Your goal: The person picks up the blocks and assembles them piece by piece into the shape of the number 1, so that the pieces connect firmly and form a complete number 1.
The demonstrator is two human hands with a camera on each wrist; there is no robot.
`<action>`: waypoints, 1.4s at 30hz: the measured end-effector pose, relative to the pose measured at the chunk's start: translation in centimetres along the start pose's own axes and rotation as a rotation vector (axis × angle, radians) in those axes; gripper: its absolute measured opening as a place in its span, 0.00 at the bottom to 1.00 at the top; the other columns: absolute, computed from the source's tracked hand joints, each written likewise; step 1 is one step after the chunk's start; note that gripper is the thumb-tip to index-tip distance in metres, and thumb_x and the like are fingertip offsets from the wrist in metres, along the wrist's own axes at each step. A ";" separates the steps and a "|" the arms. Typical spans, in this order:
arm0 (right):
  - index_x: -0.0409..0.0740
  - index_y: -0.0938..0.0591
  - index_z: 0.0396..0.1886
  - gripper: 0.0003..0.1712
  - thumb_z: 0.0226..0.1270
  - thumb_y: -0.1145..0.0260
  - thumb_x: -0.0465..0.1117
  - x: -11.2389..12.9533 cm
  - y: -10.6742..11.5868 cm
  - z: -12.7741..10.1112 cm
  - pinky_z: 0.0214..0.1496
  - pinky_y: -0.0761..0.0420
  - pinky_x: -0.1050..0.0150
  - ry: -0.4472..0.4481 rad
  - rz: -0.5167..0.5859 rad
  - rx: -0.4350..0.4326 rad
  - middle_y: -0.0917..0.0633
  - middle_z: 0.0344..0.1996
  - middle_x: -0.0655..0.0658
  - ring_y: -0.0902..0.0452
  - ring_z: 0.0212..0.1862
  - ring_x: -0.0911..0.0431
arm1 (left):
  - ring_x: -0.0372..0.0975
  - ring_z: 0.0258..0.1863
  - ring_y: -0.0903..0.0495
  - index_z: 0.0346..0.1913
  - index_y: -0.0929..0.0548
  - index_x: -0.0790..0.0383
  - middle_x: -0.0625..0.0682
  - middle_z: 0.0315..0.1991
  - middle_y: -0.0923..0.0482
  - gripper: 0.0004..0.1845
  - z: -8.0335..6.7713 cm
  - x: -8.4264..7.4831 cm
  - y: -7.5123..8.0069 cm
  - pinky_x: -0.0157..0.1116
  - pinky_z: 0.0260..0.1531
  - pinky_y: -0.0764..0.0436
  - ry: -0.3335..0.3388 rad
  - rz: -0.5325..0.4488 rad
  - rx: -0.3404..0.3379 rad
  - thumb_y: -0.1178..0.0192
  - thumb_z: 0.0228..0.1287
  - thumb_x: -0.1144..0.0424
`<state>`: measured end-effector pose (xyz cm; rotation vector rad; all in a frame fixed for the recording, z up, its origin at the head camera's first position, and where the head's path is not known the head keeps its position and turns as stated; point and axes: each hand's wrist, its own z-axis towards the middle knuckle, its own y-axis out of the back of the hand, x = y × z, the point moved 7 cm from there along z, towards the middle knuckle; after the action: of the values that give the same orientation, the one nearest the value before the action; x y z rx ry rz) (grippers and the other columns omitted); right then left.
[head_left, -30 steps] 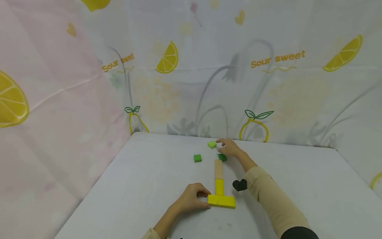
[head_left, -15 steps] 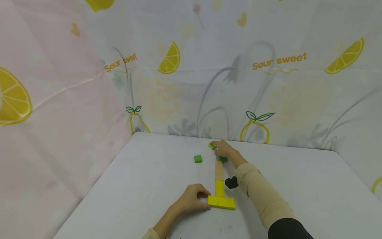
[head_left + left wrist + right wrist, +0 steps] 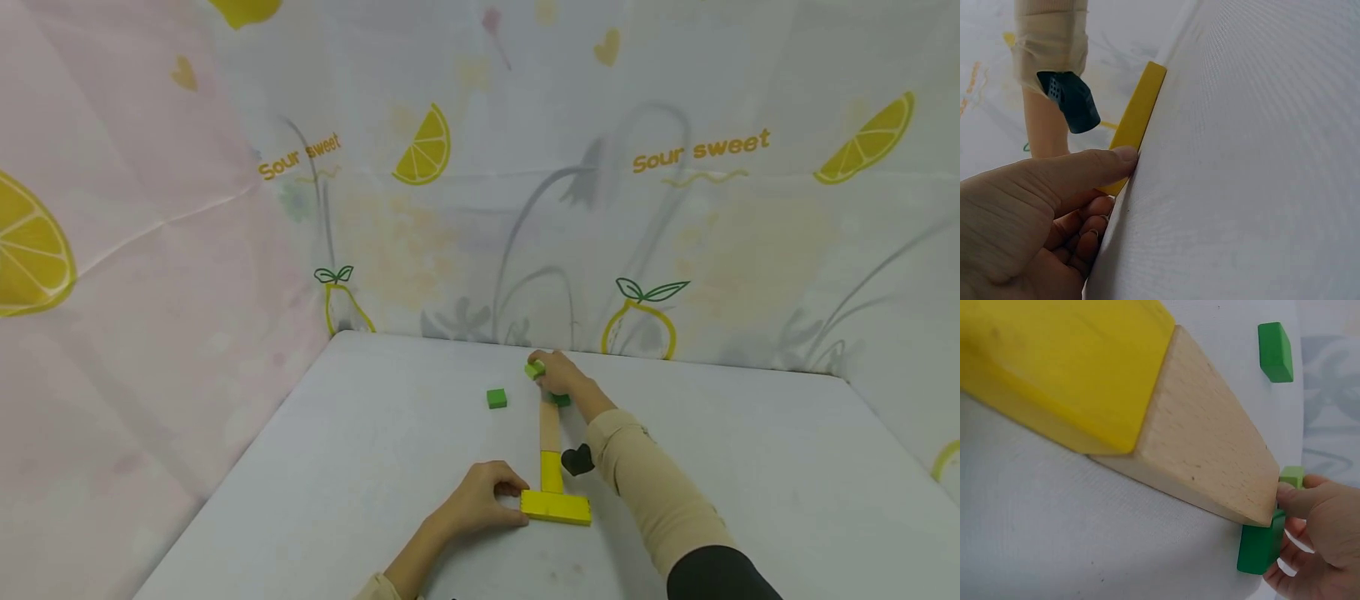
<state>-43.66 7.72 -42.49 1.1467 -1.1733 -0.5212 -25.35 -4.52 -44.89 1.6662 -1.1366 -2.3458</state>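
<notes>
In the head view my left hand (image 3: pixel 480 498) pinches the left end of a long yellow block (image 3: pixel 556 507) lying crosswise on the table; its thumb presses one side in the left wrist view. A shorter yellow block (image 3: pixel 551 472) meets it from behind, followed in line by a plain wooden block (image 3: pixel 550 427). My right hand (image 3: pixel 558 375), past the far end of this row, pinches a light green block (image 3: pixel 534 370) between thumb and finger. Right beneath that hand, a dark green block (image 3: pixel 1260 547) sits by the wooden block's end, partly covered in the head view.
Left of the row lies a separate green block (image 3: pixel 497 398). The white table (image 3: pixel 360 442) ends at a hanging cloth (image 3: pixel 480 225) with lemon prints behind, and more cloth rises on both sides. A dark heart shape (image 3: pixel 577 460) shows at the right sleeve.
My right hand has moved left to the light green block and taken hold of it between thumb and finger. The left hand stays on the long yellow block.
</notes>
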 end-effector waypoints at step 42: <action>0.20 0.25 0.48 0.24 0.48 0.34 0.25 -1.5 1.7 -5.1 0.47 0.23 0.55 0.178 0.211 0.059 0.20 0.43 0.28 0.24 0.46 0.39 | 0.28 0.32 0.27 0.40 0.15 0.65 0.44 0.33 0.21 0.17 0.1 0.0 0.0 0.26 0.37 0.24 0.021 0.005 0.007 0.27 0.45 0.63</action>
<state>-39.96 11.80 -41.43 1.0813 -1.1443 -0.2198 -25.42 -4.50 -44.86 1.6838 -1.1462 -2.3186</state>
